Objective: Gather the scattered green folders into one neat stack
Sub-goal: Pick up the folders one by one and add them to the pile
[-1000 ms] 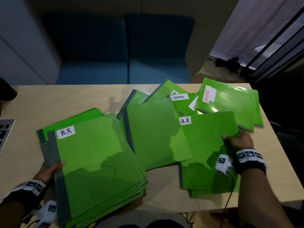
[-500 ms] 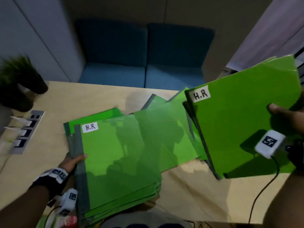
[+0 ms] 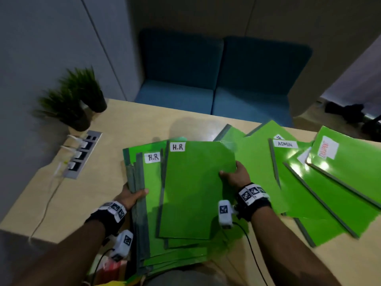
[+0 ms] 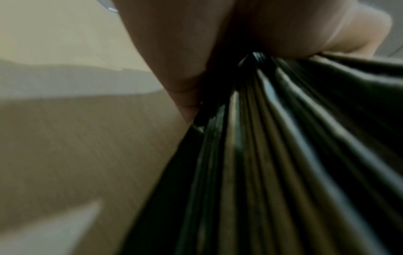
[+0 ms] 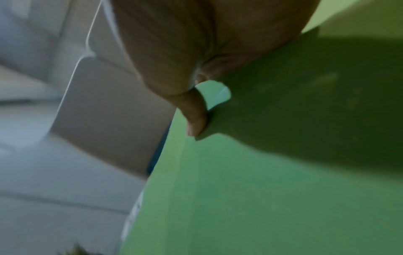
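Observation:
A stack of green folders [image 3: 150, 203] with grey spines lies at the table's near edge, its top one labelled "H.R". My left hand [image 3: 132, 196] grips the stack's spine side, thumb on top; the left wrist view shows the layered spines [image 4: 272, 155] pinched in my fingers. My right hand [image 3: 235, 175] holds another green "H.R" folder [image 3: 195, 188] by its right edge, thumb on its cover [image 5: 240, 172], lying skewed over the stack. Several more green folders [image 3: 329, 193] lie fanned out to the right, one labelled "ADMIN" [image 3: 285, 144].
The wooden table [image 3: 86, 195] carries a grey socket strip [image 3: 80, 155] with white plugs and cables at the left, and two potted plants [image 3: 72, 102] at the far left corner. A blue sofa [image 3: 216, 83] stands behind the table.
My right hand lifted the "H.R" folder from the right side of the table, carried it leftward and brought it down onto the stack that my left hand holds.

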Demonstrator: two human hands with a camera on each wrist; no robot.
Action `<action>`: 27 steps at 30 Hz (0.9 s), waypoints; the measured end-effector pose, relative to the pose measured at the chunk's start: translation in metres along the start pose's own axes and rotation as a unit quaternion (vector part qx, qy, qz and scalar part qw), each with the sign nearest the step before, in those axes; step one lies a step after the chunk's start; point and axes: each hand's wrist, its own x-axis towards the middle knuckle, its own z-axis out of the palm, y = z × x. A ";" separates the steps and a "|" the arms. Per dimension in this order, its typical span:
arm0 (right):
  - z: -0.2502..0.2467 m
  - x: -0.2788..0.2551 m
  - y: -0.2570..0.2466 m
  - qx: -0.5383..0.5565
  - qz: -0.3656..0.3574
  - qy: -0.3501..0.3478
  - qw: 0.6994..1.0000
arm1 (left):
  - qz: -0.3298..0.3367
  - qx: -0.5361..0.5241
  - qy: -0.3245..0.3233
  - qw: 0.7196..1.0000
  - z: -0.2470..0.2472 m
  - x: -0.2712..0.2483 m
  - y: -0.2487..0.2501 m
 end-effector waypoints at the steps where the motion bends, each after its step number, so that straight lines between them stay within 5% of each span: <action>1: 0.008 0.003 0.004 -0.035 -0.004 0.007 0.999 | 0.000 0.015 -0.010 1.000 -0.001 0.002 -0.004; 7: 0.036 0.004 -0.003 -0.277 -0.015 -0.120 0.953 | -0.005 0.016 -0.022 1.000 0.006 -0.011 0.012; 15: 0.058 -0.005 -0.030 -0.627 -0.044 -0.145 0.764 | -0.038 0.002 -0.073 0.997 -0.005 -0.014 0.014; 19: 0.076 0.009 -0.070 -0.596 -0.199 -0.080 0.774 | -0.034 -0.016 -0.068 0.997 -0.004 -0.017 0.015; 21: 0.103 0.010 -0.080 -0.567 -0.242 -0.146 0.773 | -0.037 -0.006 -0.071 0.997 -0.004 -0.016 0.014; 24: 0.148 0.011 -0.079 -0.590 -0.269 -0.233 0.725 | -0.029 -0.020 -0.071 0.997 -0.004 -0.014 0.013; 27: 0.178 0.009 -0.066 -0.583 -0.285 -0.242 0.721 | -0.022 -0.044 -0.072 0.996 -0.004 -0.010 0.010</action>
